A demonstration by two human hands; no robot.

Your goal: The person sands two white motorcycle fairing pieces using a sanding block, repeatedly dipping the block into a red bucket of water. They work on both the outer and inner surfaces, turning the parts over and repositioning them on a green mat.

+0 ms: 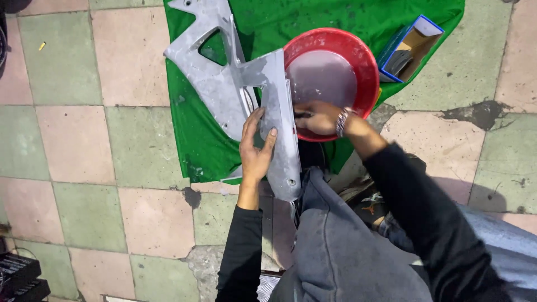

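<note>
A grey, sanded plastic fairing panel (224,84) with cut-outs lies across a green cloth (196,134), its lower end resting on my knee. My left hand (254,151) grips the panel's narrow lower arm, thumb and fingers wrapped around its edge. My right hand (320,117), with a beaded bracelet at the wrist, presses against the panel's right edge at the rim of a red basin (366,61) of cloudy water. Its fingers are closed on something small and dark that I cannot make out.
An open blue cardboard box (411,47) with dark sheets inside lies on the cloth at the upper right. The floor is pink and green tile with cracked patches (478,114). Black objects (19,277) sit at the lower left corner.
</note>
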